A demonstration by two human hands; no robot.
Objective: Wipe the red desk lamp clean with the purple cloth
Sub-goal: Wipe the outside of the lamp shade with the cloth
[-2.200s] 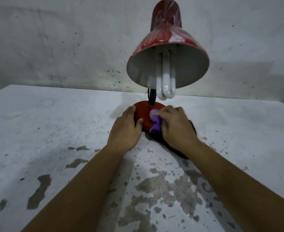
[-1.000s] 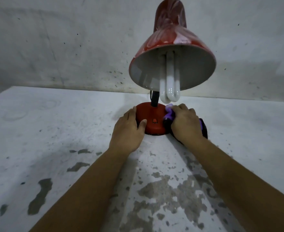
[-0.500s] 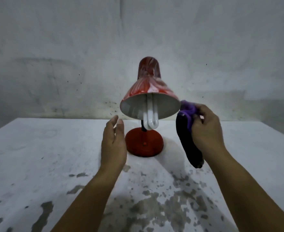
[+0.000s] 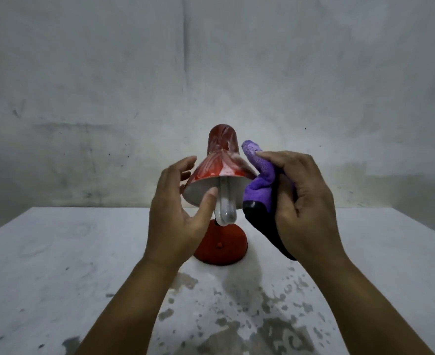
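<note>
While the red desk lamp (image 4: 221, 172) stands mid-frame on the white table (image 4: 57, 265), my left hand (image 4: 178, 213) cups its shade's left rim, fingers spread; my right hand (image 4: 303, 201) pinches the purple cloth (image 4: 258, 180) against the shade's right edge.

Table (image 4: 57, 252) lies open around the lamp (image 4: 221, 162); wall (image 4: 211, 73) stands behind.
</note>
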